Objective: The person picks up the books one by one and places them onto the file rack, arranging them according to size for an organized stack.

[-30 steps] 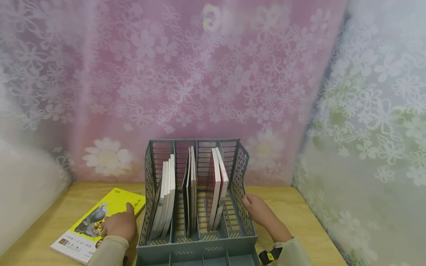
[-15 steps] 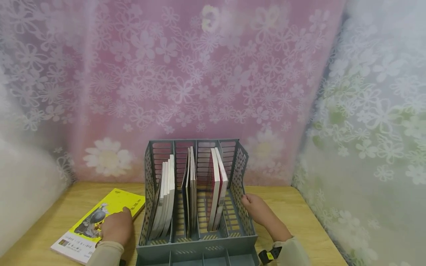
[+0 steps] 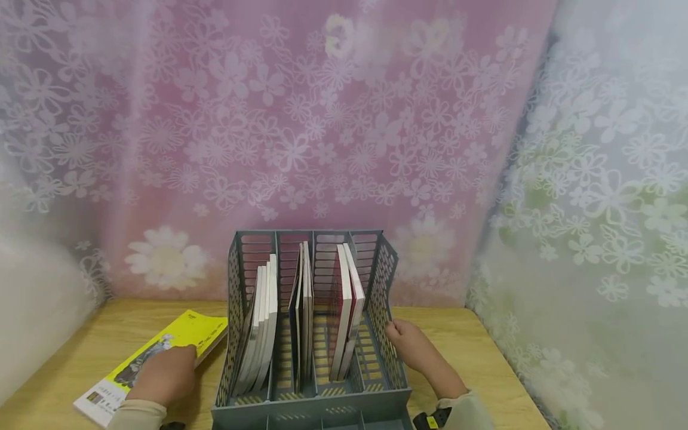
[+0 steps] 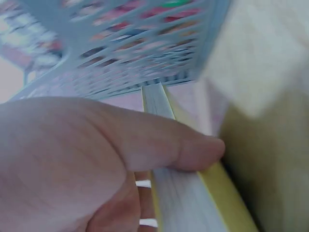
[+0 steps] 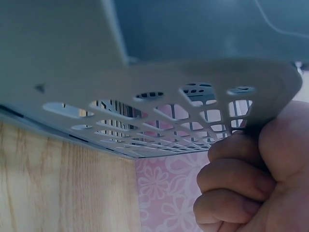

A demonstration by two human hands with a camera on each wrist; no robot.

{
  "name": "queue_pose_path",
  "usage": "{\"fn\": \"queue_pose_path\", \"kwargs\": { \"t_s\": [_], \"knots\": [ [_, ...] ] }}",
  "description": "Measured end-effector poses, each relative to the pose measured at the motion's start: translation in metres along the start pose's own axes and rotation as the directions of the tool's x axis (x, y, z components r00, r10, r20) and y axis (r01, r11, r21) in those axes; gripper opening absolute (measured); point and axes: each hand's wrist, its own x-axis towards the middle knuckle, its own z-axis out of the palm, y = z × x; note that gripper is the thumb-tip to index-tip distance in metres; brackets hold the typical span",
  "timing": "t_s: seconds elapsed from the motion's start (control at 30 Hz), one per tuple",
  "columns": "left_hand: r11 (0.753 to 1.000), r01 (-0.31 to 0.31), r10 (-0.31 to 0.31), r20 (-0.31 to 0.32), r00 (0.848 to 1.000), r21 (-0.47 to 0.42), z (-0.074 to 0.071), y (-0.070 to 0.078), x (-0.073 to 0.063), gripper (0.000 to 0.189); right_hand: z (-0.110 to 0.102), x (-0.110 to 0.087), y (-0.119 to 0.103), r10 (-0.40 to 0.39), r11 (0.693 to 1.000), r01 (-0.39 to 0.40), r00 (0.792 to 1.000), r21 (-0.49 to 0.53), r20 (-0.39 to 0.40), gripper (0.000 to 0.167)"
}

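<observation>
A yellow-and-white paperback book [image 3: 185,329] lies slantwise on the table, left of a grey file rack [image 3: 312,402]. My left hand [image 3: 165,375] grips its right edge, and that edge tilts up off the table. Seen from the left wrist, the thumb crosses the page block [image 4: 179,200] and the fingers lie beneath the book. At the rack's right side wall [image 3: 388,334], my right hand [image 3: 409,345] holds the wall's front edge. In the right wrist view the fingers [image 5: 227,208] are curled at that perforated wall.
Several books [image 3: 262,334] stand in the rack's left compartment, thin books [image 3: 303,334] in the second, and two white-edged books [image 3: 346,322] in the third. The wooden table [image 3: 457,334] ends at a pink flowered curtain [image 3: 301,119].
My left hand has gone from resting on the cover to gripping the book's right edge, which has risen slightly. My right hand stays at the rack, while the whole view shifts a little.
</observation>
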Motion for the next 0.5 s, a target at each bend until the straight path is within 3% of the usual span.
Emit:
{"fn": "queue_pose_path", "kwargs": {
  "t_s": [0.07, 0.13, 0.27, 0.5],
  "knots": [
    [1.000, -0.022, 0.022, -0.049, 0.999, -0.007, -0.010, -0.002, -0.002, 0.008, 0.000, 0.000, 0.000, -0.005, 1.000, 0.005, 1.000, -0.005, -0.003, 0.042],
    [0.999, -0.037, 0.034, -0.149, 0.988, -0.021, -0.022, -0.002, -0.004, 0.017, 0.000, 0.000, 0.000, -0.009, 1.000, 0.009, 1.000, -0.009, -0.005, 0.042],
    [0.997, -0.050, 0.029, -0.332, 0.943, -0.055, -0.043, 0.001, -0.012, 0.031, 0.001, 0.001, 0.000, -0.010, 1.000, 0.010, 1.000, -0.013, 0.005, 0.041],
    [0.979, -0.038, -0.049, -0.416, 0.908, -0.198, -0.060, 0.018, -0.022, 0.034, 0.001, 0.000, -0.002, -0.005, 1.000, 0.005, 1.000, -0.013, -0.008, 0.042]
  ]
}}
